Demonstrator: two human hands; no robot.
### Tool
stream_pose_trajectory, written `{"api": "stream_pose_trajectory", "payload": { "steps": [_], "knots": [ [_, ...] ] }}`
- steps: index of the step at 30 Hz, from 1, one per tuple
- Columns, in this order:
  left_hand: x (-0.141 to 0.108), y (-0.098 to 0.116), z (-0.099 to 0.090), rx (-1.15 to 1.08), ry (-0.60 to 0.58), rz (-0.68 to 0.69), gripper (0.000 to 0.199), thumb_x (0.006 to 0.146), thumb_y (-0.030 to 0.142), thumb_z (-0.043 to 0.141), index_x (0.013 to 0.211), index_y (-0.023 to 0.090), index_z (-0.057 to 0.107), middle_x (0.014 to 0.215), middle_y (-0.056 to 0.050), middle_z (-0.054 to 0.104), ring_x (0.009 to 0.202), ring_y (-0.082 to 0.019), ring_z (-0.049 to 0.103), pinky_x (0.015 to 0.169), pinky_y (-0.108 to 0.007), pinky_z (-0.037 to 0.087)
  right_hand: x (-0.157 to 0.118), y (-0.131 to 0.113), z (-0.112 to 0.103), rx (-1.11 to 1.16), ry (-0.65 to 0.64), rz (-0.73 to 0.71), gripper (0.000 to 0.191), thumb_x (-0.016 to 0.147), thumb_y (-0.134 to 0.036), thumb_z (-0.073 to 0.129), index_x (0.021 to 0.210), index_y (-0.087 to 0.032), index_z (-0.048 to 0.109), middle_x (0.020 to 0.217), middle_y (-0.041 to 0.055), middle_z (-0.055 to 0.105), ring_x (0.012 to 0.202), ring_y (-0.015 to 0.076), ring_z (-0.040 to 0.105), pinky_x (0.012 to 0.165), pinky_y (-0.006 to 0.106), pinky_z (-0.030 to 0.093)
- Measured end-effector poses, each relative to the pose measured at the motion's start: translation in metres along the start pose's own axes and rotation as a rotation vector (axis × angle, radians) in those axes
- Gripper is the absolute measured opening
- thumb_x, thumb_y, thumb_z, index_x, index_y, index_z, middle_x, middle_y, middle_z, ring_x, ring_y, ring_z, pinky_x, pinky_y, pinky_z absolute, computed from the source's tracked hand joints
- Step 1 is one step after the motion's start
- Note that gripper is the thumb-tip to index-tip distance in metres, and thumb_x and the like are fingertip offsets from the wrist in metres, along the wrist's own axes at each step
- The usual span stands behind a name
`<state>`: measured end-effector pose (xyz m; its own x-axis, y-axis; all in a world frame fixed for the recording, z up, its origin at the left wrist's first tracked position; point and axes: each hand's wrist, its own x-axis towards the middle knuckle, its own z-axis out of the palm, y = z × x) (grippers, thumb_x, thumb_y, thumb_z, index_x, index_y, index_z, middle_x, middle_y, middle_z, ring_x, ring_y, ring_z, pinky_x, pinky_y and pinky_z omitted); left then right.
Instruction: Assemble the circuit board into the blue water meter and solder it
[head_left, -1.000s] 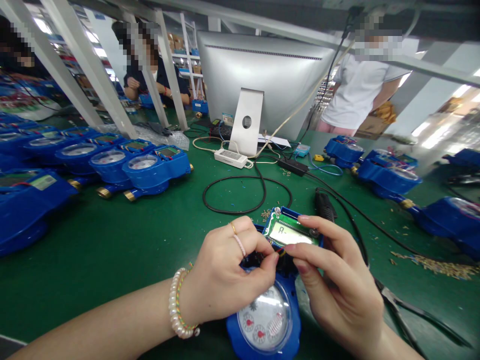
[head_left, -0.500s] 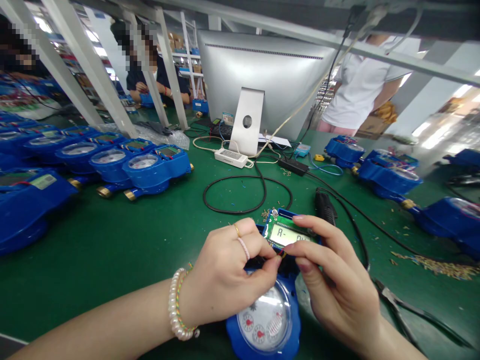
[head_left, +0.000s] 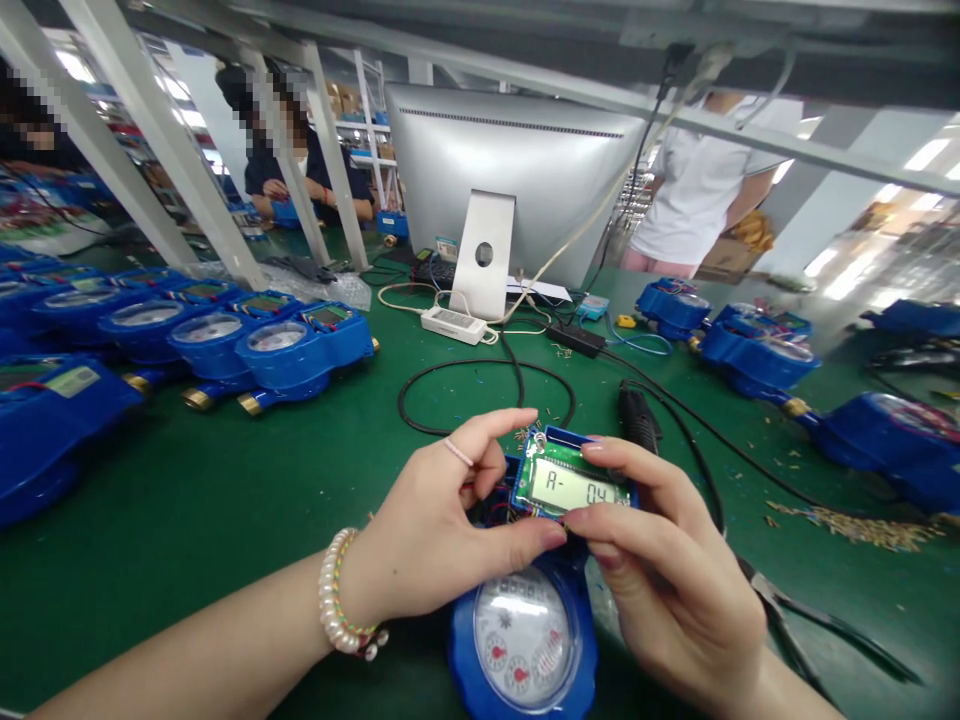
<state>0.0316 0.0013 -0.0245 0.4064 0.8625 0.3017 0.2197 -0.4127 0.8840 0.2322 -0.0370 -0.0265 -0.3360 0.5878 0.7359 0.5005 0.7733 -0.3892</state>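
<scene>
A blue water meter (head_left: 459,655) with a round clear dial lies in front of me. Above its dial is a green circuit board with an LCD display (head_left: 574,487), which reads "A-" and "04". My right hand (head_left: 675,560) grips the board's right side, index finger on the top edge and other fingertips at the lower edge. Around the board's left side, my left hand (head_left: 427,530) has thumb and index finger spread apart. Its thumb lies along the lower edge, close to the right fingertips, and its other fingers curl beside thin wires. The board's underside is hidden.
Several blue meters (head_left: 289,350) stand in rows at left; more meters (head_left: 757,345) are at right. Pliers (head_left: 780,600) and a pile of small screws (head_left: 855,525) lie right. A black cable (head_left: 405,400) loops before the monitor (head_left: 495,150). Other people are beyond the bench.
My left hand has let go of its pinch at the wires below the display, and its index finger has stretched out. The display's digits now show more fully. The view has shifted slightly.
</scene>
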Motion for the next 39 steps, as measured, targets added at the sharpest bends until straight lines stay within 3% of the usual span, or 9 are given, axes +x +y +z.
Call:
{"api": "stream_pose_trajectory", "payload": {
  "steps": [4, 9, 15, 21, 26, 39],
  "knots": [
    [0.004, 0.003, -0.007, 0.005, -0.113, -0.037, 0.065, 0.07, 0.031, 0.076, 0.13, 0.026, 0.05, 0.07, 0.007, 0.042, 0.059, -0.011, 0.044, 0.054, -0.022, 0.039, -0.002, -0.002, 0.001, 0.061, -0.021, 0.032, 0.022, 0.085, -0.004, 0.054, 0.103, -0.016, 0.061, 0.128, 0.0099, 0.046, 0.119, 0.0191, 0.047, 0.094, 0.03, 0.044],
    [0.005, 0.003, -0.011, -0.02, -0.13, -0.038, 0.067, 0.066, 0.031, 0.078, 0.126, 0.018, 0.053, 0.069, 0.005, 0.046, 0.059, -0.013, 0.047, 0.054, -0.024, 0.045, -0.002, -0.002, 0.001, 0.094, -0.043, 0.03, 0.022, 0.086, -0.005, 0.054, 0.104, -0.015, 0.06, 0.13, 0.0103, 0.045, 0.12, 0.0203, 0.046, 0.094, 0.031, 0.044],
    [0.005, -0.001, -0.012, -0.084, -0.172, -0.089, 0.07, 0.066, 0.034, 0.078, 0.129, 0.019, 0.052, 0.078, 0.0, 0.055, 0.067, -0.018, 0.057, 0.065, -0.032, 0.053, -0.002, -0.002, -0.001, 0.102, -0.048, 0.002, 0.024, 0.084, -0.003, 0.053, 0.103, -0.016, 0.06, 0.131, 0.0107, 0.044, 0.121, 0.0213, 0.046, 0.093, 0.032, 0.045],
    [0.005, 0.0, -0.013, -0.104, -0.179, -0.078, 0.068, 0.067, 0.033, 0.079, 0.129, 0.02, 0.054, 0.071, 0.003, 0.05, 0.062, -0.014, 0.053, 0.057, -0.025, 0.049, -0.003, 0.0, 0.002, 0.11, -0.049, 0.008, 0.025, 0.084, -0.002, 0.054, 0.103, -0.016, 0.062, 0.131, 0.0116, 0.044, 0.12, 0.0225, 0.047, 0.092, 0.034, 0.046],
    [0.005, 0.002, -0.014, -0.128, -0.181, -0.099, 0.067, 0.067, 0.031, 0.078, 0.129, 0.02, 0.054, 0.074, 0.001, 0.055, 0.063, -0.015, 0.054, 0.061, -0.026, 0.051, -0.003, 0.0, 0.001, 0.086, -0.042, 0.01, 0.025, 0.084, -0.004, 0.054, 0.102, -0.018, 0.061, 0.132, 0.0112, 0.044, 0.119, 0.0219, 0.048, 0.092, 0.034, 0.047],
    [0.005, 0.0, -0.015, -0.096, -0.198, -0.098, 0.065, 0.069, 0.032, 0.078, 0.128, 0.026, 0.053, 0.068, 0.007, 0.04, 0.058, -0.01, 0.04, 0.055, -0.023, 0.045, 0.002, -0.002, 0.0, 0.071, -0.057, 0.023, 0.024, 0.084, -0.004, 0.054, 0.101, -0.019, 0.063, 0.13, 0.0099, 0.045, 0.117, 0.0199, 0.049, 0.091, 0.03, 0.048]
  ]
}}
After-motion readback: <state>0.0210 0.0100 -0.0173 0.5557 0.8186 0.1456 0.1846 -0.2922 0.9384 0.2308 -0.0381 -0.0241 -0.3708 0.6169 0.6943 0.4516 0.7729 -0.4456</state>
